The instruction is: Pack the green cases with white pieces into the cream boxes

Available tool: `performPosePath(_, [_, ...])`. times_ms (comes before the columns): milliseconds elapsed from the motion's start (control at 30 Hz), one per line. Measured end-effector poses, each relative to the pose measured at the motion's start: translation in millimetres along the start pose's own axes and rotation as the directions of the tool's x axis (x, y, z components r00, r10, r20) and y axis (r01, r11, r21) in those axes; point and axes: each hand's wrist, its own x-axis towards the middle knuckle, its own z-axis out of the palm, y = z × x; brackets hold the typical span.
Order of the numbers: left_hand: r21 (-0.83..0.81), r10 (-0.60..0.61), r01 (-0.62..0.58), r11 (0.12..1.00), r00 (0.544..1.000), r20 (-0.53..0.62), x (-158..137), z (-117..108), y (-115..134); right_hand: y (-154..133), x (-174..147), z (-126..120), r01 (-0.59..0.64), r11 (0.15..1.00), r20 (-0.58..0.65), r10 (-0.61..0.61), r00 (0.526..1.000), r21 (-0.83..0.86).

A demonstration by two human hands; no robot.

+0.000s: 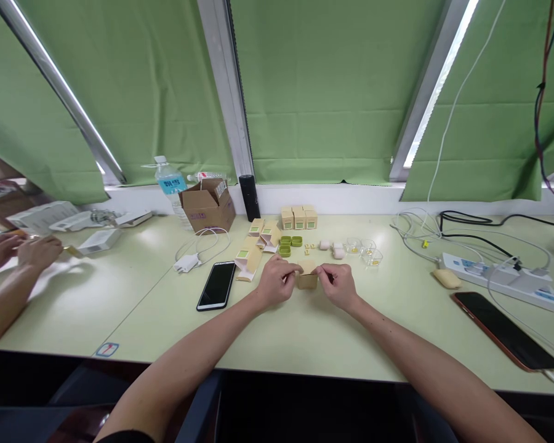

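A small kraft-paper box (307, 281) stands between my hands at the middle of the table, its top flap raised. My left hand (277, 280) pinches the left side of the box's upper edge. On the opposite side, my right hand (338, 285) grips the edge with thumb and forefinger. Just beyond lie several green square cups (285, 246), tiny yellow pieces (307, 248), pale pink blocks (337, 250) and clear round containers (368, 250). Flattened or part-folded paper boxes (248, 255) rest to the left, and three closed boxes (299, 218) stand behind.
Left of my hands are a phone (216, 286), a white charger (187, 263), a cardboard box (208, 206), a water bottle (172, 187) and a black cylinder (248, 197). To the right lie a power strip (503, 280) and another phone (505, 329). Another person's hands (37, 251) work at far left.
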Motion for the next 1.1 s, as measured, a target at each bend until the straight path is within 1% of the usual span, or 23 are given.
performPosePath(100, [0.069, -0.175, 0.174, 0.982, 0.984, 0.018, 0.6, -0.5, 0.8, 1.0, -1.8, -0.3, 0.03, 1.0, 0.009, -0.03, 0.999, 0.0])
performPosePath(167, [0.125, -0.269, 0.26, 0.957, 0.961, 0.061, 1.2, -0.1, 0.5, 2.0, -2.9, -0.5, 0.053, 0.998, 0.07, -0.051, 0.996, -0.021])
performPosePath(233, [0.175, -0.328, 0.306, 0.936, 0.938, 0.11, 1.7, 0.7, -0.3, 3.0, -3.3, -0.7, 0.055, 0.995, 0.148, -0.042, 0.988, -0.086])
performPosePath(300, [0.207, -0.356, 0.325, 0.923, 0.925, 0.131, 1.7, 1.3, -1.3, 3.9, -2.1, -1.2, 0.02, 0.981, 0.189, 0.017, 0.982, -0.193])
performPosePath(367, [0.214, -0.358, 0.326, 0.921, 0.925, 0.126, 1.4, 1.5, -2.1, 4.9, 0.9, -2.6, -0.039, 0.951, 0.188, 0.101, 0.977, -0.306])
performPosePath(433, [0.209, -0.338, 0.311, 0.927, 0.935, 0.108, 0.9, 1.4, -1.9, 6.4, 5.0, -4.7, -0.104, 0.914, 0.168, 0.183, 0.969, -0.393])
performPosePath(500, [0.199, -0.306, 0.281, 0.939, 0.946, 0.109, 0.5, 1.5, -0.2, 8.5, 9.2, -7.1, -0.17, 0.878, 0.143, 0.258, 0.955, -0.448])
performPosePath(567, [0.178, -0.274, 0.247, 0.953, 0.949, 0.153, 0.0, 2.3, 2.9, 10.8, 12.3, -9.1, -0.222, 0.852, 0.121, 0.313, 0.942, -0.474])
performPosePath(633, [0.139, -0.242, 0.215, 0.967, 0.944, 0.224, -0.4, 3.5, 6.7, 12.5, 14.1, -10.4, -0.239, 0.849, 0.13, 0.335, 0.933, -0.471])
performPosePath(700, [0.098, -0.21, 0.189, 0.977, 0.934, 0.289, -1.1, 4.8, 9.9, 13.1, 14.9, -10.9, -0.236, 0.86, 0.167, 0.341, 0.925, -0.452])
performPosePath(800, [0.061, -0.171, 0.16, 0.985, 0.919, 0.356, -2.3, 6.2, 12.5, 12.3, 15.3, -10.1, -0.247, 0.866, 0.223, 0.369, 0.902, -0.435])
performPosePath(867, [0.062, -0.161, 0.149, 0.987, 0.904, 0.396, -3.0, 6.3, 13.0, 11.7, 15.3, -8.8, -0.26, 0.859, 0.272, 0.403, 0.874, -0.44])
performPosePath(967, [0.101, -0.176, 0.146, 0.984, 0.877, 0.448, -3.1, 5.8, 13.7, 12.1, 14.7, -6.6, -0.279, 0.86, 0.346, 0.441, 0.828, -0.427])
performPosePath(1033, [0.111, -0.182, 0.147, 0.983, 0.863, 0.471, -2.4, 5.1, 14.5, 13.5, 14.0, -5.2, -0.295, 0.866, 0.364, 0.448, 0.817, -0.403])
performPosePath(1100, [0.102, -0.168, 0.135, 0.986, 0.856, 0.489, -1.5, 4.5, 15.3, 15.4, 13.0, -4.1, -0.309, 0.871, 0.364, 0.449, 0.816, -0.381])
